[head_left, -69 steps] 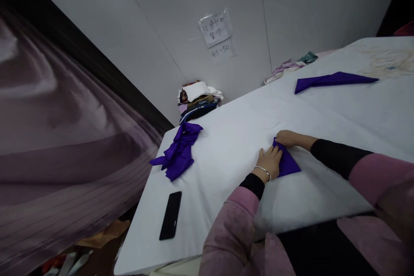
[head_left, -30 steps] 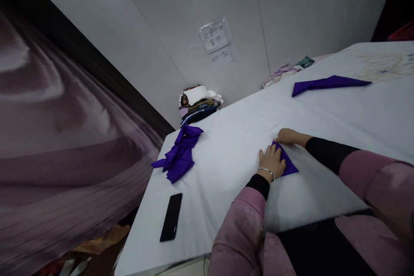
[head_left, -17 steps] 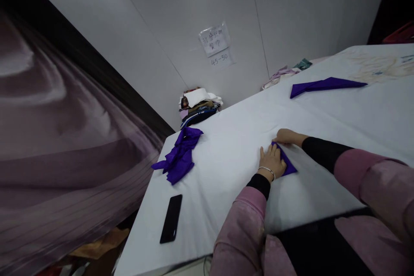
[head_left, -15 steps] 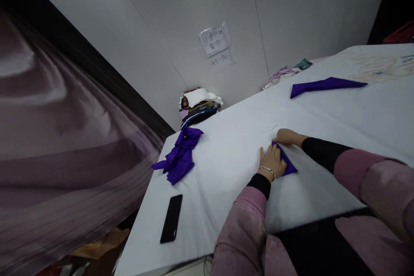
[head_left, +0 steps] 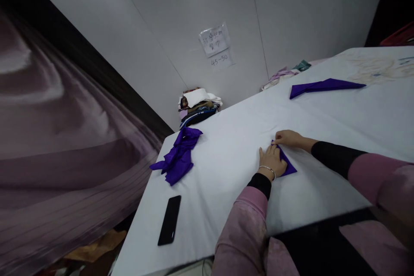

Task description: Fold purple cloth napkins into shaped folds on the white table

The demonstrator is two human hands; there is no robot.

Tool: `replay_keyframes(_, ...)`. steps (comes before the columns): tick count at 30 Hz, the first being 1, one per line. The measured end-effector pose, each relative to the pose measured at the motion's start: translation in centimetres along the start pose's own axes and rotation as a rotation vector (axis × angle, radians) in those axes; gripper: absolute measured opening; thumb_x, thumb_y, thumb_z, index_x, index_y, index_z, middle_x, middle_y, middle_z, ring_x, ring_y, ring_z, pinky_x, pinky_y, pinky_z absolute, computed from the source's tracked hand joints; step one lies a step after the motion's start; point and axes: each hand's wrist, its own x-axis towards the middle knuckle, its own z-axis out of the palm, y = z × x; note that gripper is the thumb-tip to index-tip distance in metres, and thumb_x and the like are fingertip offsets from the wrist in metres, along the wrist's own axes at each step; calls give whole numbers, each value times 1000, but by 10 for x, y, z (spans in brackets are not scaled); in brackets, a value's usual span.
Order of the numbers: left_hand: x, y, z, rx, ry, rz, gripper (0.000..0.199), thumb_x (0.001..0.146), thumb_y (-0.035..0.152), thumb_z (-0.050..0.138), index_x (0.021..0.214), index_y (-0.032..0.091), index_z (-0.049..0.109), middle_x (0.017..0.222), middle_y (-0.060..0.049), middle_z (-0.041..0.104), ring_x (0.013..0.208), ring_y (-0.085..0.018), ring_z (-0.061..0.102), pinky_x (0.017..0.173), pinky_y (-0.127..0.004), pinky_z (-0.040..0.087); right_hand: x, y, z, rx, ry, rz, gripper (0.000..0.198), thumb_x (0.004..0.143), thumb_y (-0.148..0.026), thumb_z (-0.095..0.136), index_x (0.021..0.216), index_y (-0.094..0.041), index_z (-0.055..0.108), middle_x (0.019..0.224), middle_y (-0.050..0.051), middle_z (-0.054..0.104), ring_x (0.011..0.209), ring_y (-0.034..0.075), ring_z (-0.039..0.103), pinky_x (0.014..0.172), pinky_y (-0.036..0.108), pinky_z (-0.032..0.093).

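A purple cloth napkin (head_left: 288, 164), folded into a triangle, lies on the white-covered table (head_left: 233, 172). My left hand (head_left: 272, 160) rests on it with the fingers spread, covering much of its left side. At the napkin's far corner my right hand (head_left: 287, 139) is closed, thumb and fingertips pinching the tip. Farther off to the right lies a long, narrow folded purple napkin (head_left: 326, 86). A crumpled heap of purple cloth (head_left: 179, 157) is on the left part of the table.
A black phone (head_left: 170, 221) lies near the left edge. Behind the table are stacked clothes (head_left: 199, 110) and more fabric (head_left: 281, 76) against the wall. Paper signs (head_left: 216, 43) hang there. A large draped curtain (head_left: 64, 151) fills the left.
My right hand has shifted slightly, its fingers now plainly pinching the napkin's far corner, and the right forearm has swung a little rightward. My left hand stays in place on the cloth.
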Motion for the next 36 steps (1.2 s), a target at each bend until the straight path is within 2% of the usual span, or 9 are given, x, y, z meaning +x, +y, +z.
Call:
replay_keyframes(5, 1, -2, 5, -14, 21, 18, 55, 85, 36, 31, 136, 14, 33, 150, -8, 30, 138, -22, 19, 114, -56, 10, -7, -4, 9, -12, 67, 55, 34, 76, -54, 52, 77, -21, 61, 80, 4, 66, 74, 20, 59, 58, 28, 35)
replay_keyframes(9, 1, -4, 8, -9, 25, 8, 54, 85, 36, 31, 134, 15, 35, 149, -7, 31, 138, -22, 20, 114, -56, 10, -8, -3, 15, 9, 129, 52, 34, 78, -54, 49, 81, -22, 59, 84, 4, 66, 77, 19, 58, 59, 28, 35)
replay_keyframes(15, 0, -2, 6, 7, 0, 2, 55, 85, 35, 31, 137, 16, 31, 150, -7, 28, 138, -23, 17, 114, -55, 11, -4, 2, 24, -75, 282, -7, 36, 78, -53, 51, 82, -19, 62, 91, 8, 65, 85, 22, 55, 71, 32, 38)
replay_keyframes(19, -1, -1, 6, 13, -5, -2, 56, 85, 34, 33, 138, 17, 30, 151, -7, 27, 138, -24, 18, 114, -55, 11, -3, 5, 29, -129, 370, 0, 32, 81, -47, 47, 87, -20, 62, 104, 10, 63, 99, 27, 51, 80, 38, 37)
replay_keyframes(24, -1, -2, 9, -14, 22, -7, 54, 85, 35, 32, 136, 17, 33, 150, -7, 28, 138, -23, 19, 114, -56, 11, 4, 11, 28, -43, 338, -37, 29, 80, -47, 47, 85, -21, 61, 121, 9, 58, 116, 29, 46, 91, 43, 33)
replay_keyframes(28, -1, -2, 10, -40, 44, -11, 53, 84, 35, 33, 135, 18, 35, 149, -6, 31, 138, -22, 22, 114, -55, 12, 4, 13, 23, 8, 282, -68, 36, 84, -49, 40, 83, -22, 64, 126, 6, 57, 120, 27, 46, 95, 38, 35)
replay_keyframes(31, -1, -2, 9, -45, 54, -8, 53, 84, 35, 34, 134, 18, 36, 149, -6, 32, 138, -21, 22, 114, -54, 13, -1, 11, 26, -9, 262, -83, 42, 81, -55, 44, 96, -23, 65, 128, 7, 56, 125, 28, 42, 98, 38, 34)
replay_keyframes(36, -1, 0, 6, -11, 33, -13, 53, 85, 35, 33, 135, 17, 35, 150, -6, 30, 138, -22, 20, 114, -54, 13, -3, 6, 36, -89, 281, -8, 55, 80, -55, 47, 124, -22, 53, 142, 10, 43, 133, 31, 31, 105, 46, 26)
